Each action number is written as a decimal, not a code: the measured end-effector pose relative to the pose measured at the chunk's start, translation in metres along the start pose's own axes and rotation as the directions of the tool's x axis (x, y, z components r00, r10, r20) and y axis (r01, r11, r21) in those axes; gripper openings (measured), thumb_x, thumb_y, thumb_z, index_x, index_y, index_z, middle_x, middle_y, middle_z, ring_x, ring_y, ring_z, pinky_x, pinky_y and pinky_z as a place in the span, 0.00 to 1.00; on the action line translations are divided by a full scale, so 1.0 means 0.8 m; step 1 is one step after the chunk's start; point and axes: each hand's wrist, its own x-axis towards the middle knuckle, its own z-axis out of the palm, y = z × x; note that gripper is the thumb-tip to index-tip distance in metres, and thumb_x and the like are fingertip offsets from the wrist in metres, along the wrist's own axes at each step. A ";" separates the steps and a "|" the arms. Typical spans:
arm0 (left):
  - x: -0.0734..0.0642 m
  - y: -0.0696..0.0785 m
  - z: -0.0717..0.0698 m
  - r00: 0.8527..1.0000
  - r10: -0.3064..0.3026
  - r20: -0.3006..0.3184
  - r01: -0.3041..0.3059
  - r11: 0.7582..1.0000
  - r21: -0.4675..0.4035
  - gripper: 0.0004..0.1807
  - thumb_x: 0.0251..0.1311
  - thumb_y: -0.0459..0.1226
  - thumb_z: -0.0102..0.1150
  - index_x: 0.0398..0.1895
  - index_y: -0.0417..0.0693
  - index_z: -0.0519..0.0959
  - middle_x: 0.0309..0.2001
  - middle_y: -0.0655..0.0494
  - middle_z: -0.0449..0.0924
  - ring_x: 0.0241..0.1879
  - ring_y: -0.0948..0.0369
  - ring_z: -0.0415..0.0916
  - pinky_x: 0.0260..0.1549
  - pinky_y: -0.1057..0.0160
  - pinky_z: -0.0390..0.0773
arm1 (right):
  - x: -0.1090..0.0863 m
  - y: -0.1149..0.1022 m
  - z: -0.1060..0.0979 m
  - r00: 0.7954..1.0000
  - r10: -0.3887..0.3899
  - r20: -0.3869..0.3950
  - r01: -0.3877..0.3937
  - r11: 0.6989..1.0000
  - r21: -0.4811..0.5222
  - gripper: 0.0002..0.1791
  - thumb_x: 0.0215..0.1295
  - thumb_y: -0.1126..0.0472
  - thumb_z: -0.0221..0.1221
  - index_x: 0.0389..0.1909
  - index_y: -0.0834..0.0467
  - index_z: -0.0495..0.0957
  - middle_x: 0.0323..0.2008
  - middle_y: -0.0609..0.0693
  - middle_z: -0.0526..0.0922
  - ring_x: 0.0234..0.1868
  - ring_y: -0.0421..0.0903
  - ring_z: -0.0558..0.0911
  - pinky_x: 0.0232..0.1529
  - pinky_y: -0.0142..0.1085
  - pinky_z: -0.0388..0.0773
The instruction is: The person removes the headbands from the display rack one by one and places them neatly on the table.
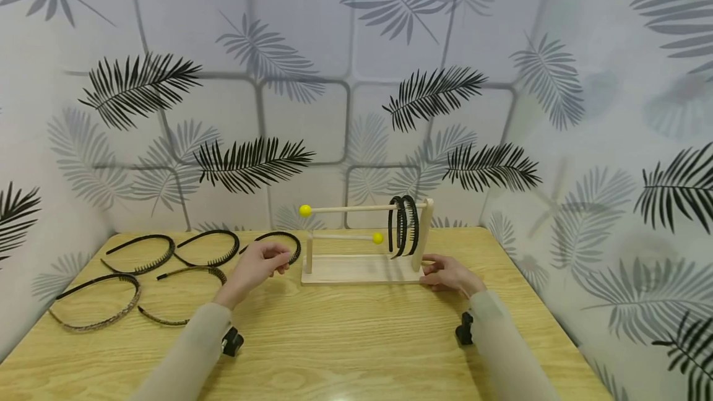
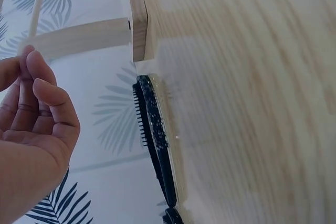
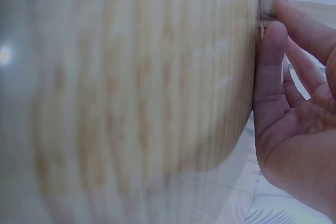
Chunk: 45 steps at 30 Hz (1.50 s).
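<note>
Wood-grained surface [image 1: 356, 339] is bearing toothed headbands [image 2: 154, 115]; left hand [image 1: 259, 266] is hovering, loosely curled; right hand [image 1: 450, 274] is pinching the yellow-knobbed wooden rack [image 1: 356, 270].

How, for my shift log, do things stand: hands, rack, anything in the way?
Left hand seemingly empty. Right hand touching rack at right end. Black headbands on upper bar. Head view: left hand partly hides another headband.
</note>
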 end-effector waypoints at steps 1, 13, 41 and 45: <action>0.001 0.002 0.002 1.000 0.001 -0.002 -0.001 1.000 -0.002 0.12 0.69 0.40 0.57 0.46 0.41 0.81 0.37 0.43 0.84 0.34 0.55 0.79 0.33 0.58 0.79 | 0.000 -0.001 0.000 1.000 0.000 0.000 0.000 1.000 -0.002 0.39 0.63 0.67 0.64 0.73 0.63 0.59 0.44 0.54 0.77 0.33 0.40 0.78 0.34 0.32 0.81; 0.023 0.014 0.036 0.999 0.034 0.016 -0.032 0.996 -0.088 0.11 0.69 0.40 0.57 0.43 0.40 0.82 0.35 0.38 0.83 0.32 0.54 0.79 0.32 0.55 0.79 | 0.002 -0.006 0.001 1.000 0.019 -0.005 -0.019 1.000 0.014 0.38 0.63 0.69 0.63 0.73 0.62 0.60 0.44 0.55 0.76 0.34 0.41 0.78 0.34 0.31 0.81; 0.047 0.037 0.096 0.993 0.085 -0.085 -0.104 0.961 -0.255 0.14 0.68 0.38 0.59 0.48 0.36 0.81 0.21 0.56 0.81 0.21 0.62 0.77 0.22 0.69 0.74 | -0.001 0.001 0.002 1.000 -0.007 0.012 0.007 1.000 0.017 0.39 0.63 0.69 0.63 0.73 0.65 0.58 0.43 0.55 0.77 0.33 0.39 0.78 0.33 0.30 0.81; 0.048 0.046 0.103 0.993 0.095 -0.068 -0.110 0.955 -0.276 0.13 0.68 0.38 0.59 0.46 0.36 0.81 0.22 0.56 0.81 0.22 0.62 0.77 0.23 0.69 0.74 | -0.001 0.000 0.002 1.000 0.006 0.008 -0.006 1.000 0.018 0.37 0.63 0.69 0.63 0.73 0.63 0.59 0.42 0.54 0.76 0.33 0.40 0.78 0.33 0.31 0.81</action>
